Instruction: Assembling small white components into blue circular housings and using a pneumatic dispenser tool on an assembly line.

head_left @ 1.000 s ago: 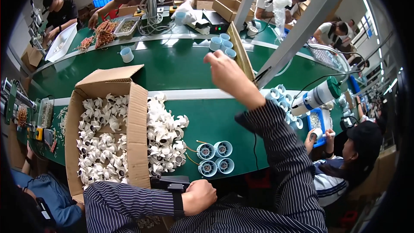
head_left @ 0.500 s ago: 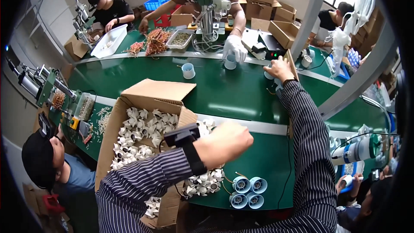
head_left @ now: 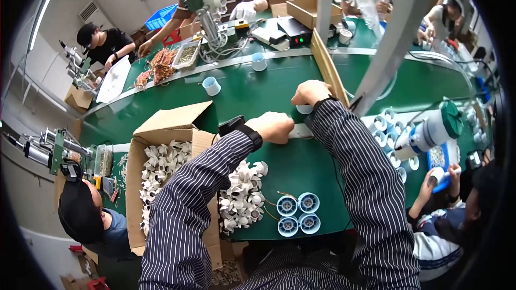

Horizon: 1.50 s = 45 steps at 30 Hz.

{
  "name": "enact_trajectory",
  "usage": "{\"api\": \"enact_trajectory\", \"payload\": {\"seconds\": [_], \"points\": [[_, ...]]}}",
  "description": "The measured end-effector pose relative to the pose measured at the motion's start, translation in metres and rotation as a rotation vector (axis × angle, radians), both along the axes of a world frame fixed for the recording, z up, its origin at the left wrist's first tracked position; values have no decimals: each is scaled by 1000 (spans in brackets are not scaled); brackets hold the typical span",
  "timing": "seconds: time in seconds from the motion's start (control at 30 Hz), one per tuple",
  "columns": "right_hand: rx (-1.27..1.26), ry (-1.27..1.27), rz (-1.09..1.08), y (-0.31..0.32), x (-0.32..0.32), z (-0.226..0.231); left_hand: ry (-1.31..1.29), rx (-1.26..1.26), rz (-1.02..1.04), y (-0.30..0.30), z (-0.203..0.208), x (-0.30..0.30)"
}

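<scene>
My right hand (head_left: 313, 93) is closed over a light blue plastic cup (head_left: 304, 109), mostly hidden beneath it, beside an upright board on the green bench. To its left, my left hand (head_left: 274, 127) is curled into a fist above the bench's pale strip; its fingertips are out of sight. Four-bladed-looking white plastic impellers (head_left: 243, 196) lie heaped below that hand. Right of the heap stand several light blue round housings (head_left: 287, 205), grouped closely, with thin wires trailing left. An open cardboard box (head_left: 205, 140) of more white impellers sits left of my left forearm.
Two light blue cups, one left (head_left: 211, 86) and one farther back (head_left: 259, 62), stand on the green surface. The cardboard-coloured board (head_left: 329, 70) and a grey post (head_left: 387, 53) rise at right. A bench press (head_left: 207, 11) stands opposite. Co-workers sit around.
The view has swung right. My right hand has come back nearer to me along the board with the cup. A co-worker's gloved hand has left the far cup and drawn back toward the press.
</scene>
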State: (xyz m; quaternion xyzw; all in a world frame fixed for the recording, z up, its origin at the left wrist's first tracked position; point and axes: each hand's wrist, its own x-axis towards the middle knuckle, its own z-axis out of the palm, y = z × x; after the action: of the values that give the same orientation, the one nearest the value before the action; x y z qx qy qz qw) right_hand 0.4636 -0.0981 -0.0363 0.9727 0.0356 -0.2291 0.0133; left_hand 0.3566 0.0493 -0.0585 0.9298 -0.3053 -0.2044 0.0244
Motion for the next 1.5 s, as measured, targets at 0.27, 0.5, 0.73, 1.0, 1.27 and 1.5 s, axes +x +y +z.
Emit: {"api": "enact_trajectory", "payload": {"seconds": [0.27, 0.5, 0.73, 1.0, 1.27, 1.5], "points": [[109, -76, 280, -46, -112, -17, -140, -79, 106, -5, -8, -22], [5, 32, 557, -26, -145, 41, 0, -204, 195, 12, -36, -73], [442, -682, 436, 68, 31, -7, -103, -119, 69, 18, -13, -105], [544, -452, 400, 84, 140, -58, -46, -111, 191, 8, -24, -92], [309, -318, 697, 154, 32, -8, -14, -58, 202, 11, -24, -94], [378, -422, 646, 105, 2, -49, -7, -139, 260, 6, -26, -99]]}}
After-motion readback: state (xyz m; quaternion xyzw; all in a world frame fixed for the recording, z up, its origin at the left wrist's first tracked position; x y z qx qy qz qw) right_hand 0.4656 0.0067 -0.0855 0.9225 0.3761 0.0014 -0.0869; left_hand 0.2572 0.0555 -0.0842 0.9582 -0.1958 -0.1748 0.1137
